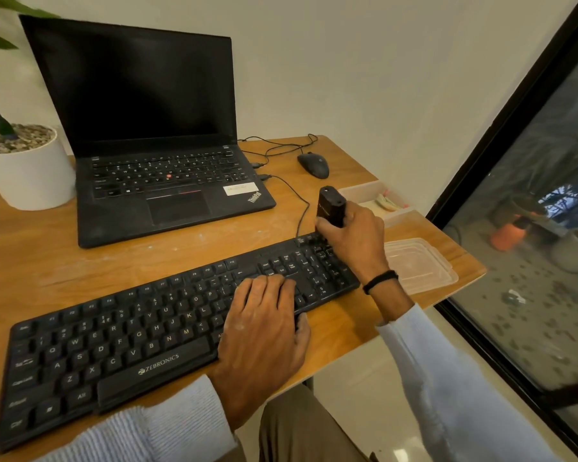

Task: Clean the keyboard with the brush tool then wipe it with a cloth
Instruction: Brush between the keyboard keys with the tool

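Observation:
A black keyboard (pixel 121 341) lies diagonally across the wooden desk (pixel 47 258). My left hand (pixel 264 325) lies flat on its right-middle keys, thumb over the front edge. My right hand (pixel 354 238) grips a black block-shaped brush tool (pixel 330 205) and holds it upright over the keyboard's far right corner, above the number pad. The tool's lower end and bristles are hidden behind my fingers. A cloth (pixel 389 202) lies in a pale tray (pixel 364 191) just beyond my right hand.
An open black laptop (pixel 154 141) stands behind the keyboard, cables running to a black mouse (pixel 313 164). A white plant pot (pixel 27 168) is at the far left. A clear plastic lid (pixel 421 265) sits at the desk's right edge, beside a glass door (pixel 531 228).

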